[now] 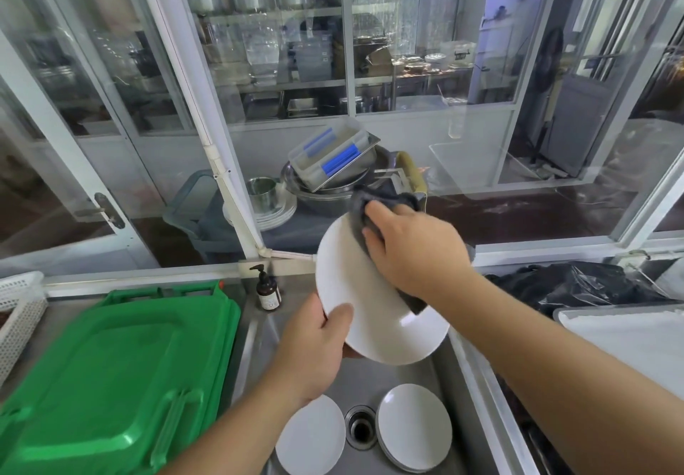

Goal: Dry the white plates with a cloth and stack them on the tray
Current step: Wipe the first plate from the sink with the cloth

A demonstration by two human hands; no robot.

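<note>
**Plate held over the sink, trays on either side**

The plate (370, 300) is held tilted above the sink (459, 382), between both hands: the left hand (314, 341) at its lower left edge, the right hand (414, 248) on its upper right with the cloth (361, 222) under it. In the sink, two plates (312, 434) (414, 426) lie left and right of the drain (361, 428). Left on the counter (63, 311) lies a lid (122, 374); the bottle (268, 289) stands behind the sink. The tray (629, 341) sits at the right.

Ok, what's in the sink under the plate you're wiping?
White plates lie on the sink floor: one left of the drain, a small stack right of it. The held plate and left hand cover the part behind them.
</note>
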